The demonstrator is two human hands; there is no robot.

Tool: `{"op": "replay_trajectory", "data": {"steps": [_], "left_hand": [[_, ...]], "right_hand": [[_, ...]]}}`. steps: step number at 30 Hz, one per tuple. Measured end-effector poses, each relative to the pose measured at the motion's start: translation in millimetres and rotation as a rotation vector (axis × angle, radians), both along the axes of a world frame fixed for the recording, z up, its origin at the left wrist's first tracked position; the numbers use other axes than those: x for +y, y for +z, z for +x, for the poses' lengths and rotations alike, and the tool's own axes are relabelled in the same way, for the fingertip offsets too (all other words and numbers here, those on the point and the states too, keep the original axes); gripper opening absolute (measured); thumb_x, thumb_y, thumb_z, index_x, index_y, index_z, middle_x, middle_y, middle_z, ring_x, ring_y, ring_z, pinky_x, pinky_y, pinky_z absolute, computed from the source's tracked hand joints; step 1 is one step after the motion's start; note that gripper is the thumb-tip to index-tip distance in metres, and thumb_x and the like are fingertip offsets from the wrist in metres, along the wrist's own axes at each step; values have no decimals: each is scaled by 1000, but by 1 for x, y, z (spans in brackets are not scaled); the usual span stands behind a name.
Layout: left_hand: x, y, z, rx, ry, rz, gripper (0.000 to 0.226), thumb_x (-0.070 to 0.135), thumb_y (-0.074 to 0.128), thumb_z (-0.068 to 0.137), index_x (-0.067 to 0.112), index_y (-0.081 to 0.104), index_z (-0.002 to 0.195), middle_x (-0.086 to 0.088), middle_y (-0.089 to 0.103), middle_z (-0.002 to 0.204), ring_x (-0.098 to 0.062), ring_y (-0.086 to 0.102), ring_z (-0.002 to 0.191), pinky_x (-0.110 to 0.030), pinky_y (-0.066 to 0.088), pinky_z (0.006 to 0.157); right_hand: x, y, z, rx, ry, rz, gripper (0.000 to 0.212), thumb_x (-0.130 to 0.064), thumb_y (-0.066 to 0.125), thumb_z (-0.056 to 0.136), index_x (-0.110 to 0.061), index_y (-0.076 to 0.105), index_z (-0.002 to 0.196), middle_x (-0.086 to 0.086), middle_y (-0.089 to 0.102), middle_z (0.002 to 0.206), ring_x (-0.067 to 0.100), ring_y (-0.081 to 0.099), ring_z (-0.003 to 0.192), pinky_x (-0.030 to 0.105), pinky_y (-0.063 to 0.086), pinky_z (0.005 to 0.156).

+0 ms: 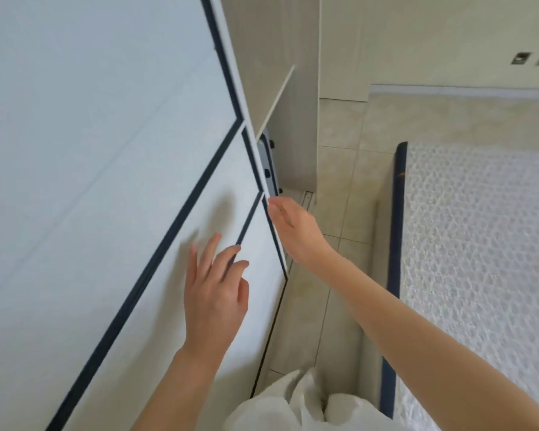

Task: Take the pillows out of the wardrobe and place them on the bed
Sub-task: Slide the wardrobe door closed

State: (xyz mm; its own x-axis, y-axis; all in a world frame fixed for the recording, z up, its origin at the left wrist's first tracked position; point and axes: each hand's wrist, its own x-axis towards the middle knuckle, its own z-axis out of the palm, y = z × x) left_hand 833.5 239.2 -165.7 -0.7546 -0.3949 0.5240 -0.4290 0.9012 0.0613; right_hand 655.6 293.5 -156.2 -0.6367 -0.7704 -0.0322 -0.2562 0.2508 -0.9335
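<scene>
— Pale grey-white panels with dark navy trim filled the left of the view; that was the wardrobe door, and it stood nearly across the opening. Where were the pillows?

— None showed. Only a narrow slice of the wardrobe's inside was visible past the door's free edge: a light wooden shelf and a dark-framed object below it, too little of it to name. The pillows, if inside, were hidden behind the door.

— So which hand was placed for the move?

— The right hand. Its fingers reached the door's free edge, where the gap opened, with the fingertips at or just behind the navy strip; whether they were curled round it could not be told. The left hand was flat-fingered and spread, its fingertips on or just off the panel face, beside a short navy bar, holding nothing.

— And the axis?

— The door's edge ran long and slanted up the frame, from near the person's body toward the shelf. The opening lay beyond that edge, to the right hand's side, so the right hand looked the nearer one to draw the door aside.

— And the bed?

— The bed lay to the person's right, across a strip of tiled floor, its mattress under a white patterned cover with a navy border. A white garment showed at the bottom edge.
</scene>
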Motion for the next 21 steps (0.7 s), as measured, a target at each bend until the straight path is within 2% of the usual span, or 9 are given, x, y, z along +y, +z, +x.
{"op": "replay_trajectory", "data": {"steps": [2, 4, 6, 7, 9, 12, 15, 21], "left_hand": [[-2, 1, 2, -55, -6, -48, 21, -1, 56, 83, 7, 75, 91, -11, 68, 123, -36, 42, 138, -57, 17, 119], [-4, 3, 6, -129, 39, -86, 27, 6, 50, 85, 9, 74, 97, -14, 61, 136, -36, 34, 144, -55, 11, 120], [-7, 3, 10, -215, 151, -104, 37, 6, 60, 81, 9, 70, 117, -17, 47, 149, -36, 25, 147, -51, 8, 121], [-9, 3, 11, -260, 217, -105, 50, 7, 67, 78, 9, 64, 128, -18, 39, 155, -35, 21, 149, -49, 6, 122], [-14, 4, 11, -342, 300, -103, 70, 13, 71, 78, 9, 49, 144, -17, 27, 160, -32, 15, 151, -44, 0, 122], [-19, 1, 7, -431, 370, -120, 78, 17, 70, 79, 8, 38, 150, -12, 21, 163, -28, 11, 151, -42, -6, 122], [-22, -2, 4, -492, 413, -148, 76, 18, 69, 80, 7, 40, 149, -9, 19, 163, -26, 11, 151, -43, -9, 121], [-28, -3, -11, -564, 402, -181, 64, 19, 62, 83, 10, 49, 144, -7, 22, 162, -25, 11, 149, -46, -15, 119]], "right_hand": [[-24, 16, 5, -47, 44, -44, 51, -45, 33, 100, -17, 40, 142, 2, 47, 144, 13, 45, 126, 20, 30, 94], [-42, 30, 10, -116, 83, -81, 61, -52, 30, 98, -19, 28, 149, -1, 33, 154, 13, 31, 139, 26, 25, 107], [-56, 39, 13, -167, 100, -94, 69, -58, 26, 96, -20, 16, 153, -3, 20, 160, 13, 18, 145, 33, 16, 116], [-62, 42, 14, -189, 109, -93, 71, -60, 25, 95, -20, 11, 153, -4, 14, 161, 13, 13, 146, 33, 12, 117], [-73, 46, 16, -229, 127, -77, 75, -62, 24, 95, -21, 2, 154, -3, 7, 162, 14, 7, 148, 31, 8, 115], [-86, 50, 19, -267, 173, -45, 79, -63, 24, 94, -20, -6, 153, 0, -1, 163, 16, 3, 148, 29, 5, 112], [-96, 54, 21, -330, 171, -46, 86, -67, 24, 92, -16, -13, 151, 2, -10, 162, 16, -9, 148, 39, 2, 119], [-107, 47, 20, -271, 140, -56, 87, -63, 26, 94, -13, -17, 150, 6, -18, 160, 16, -19, 146, 27, -5, 106]]}}
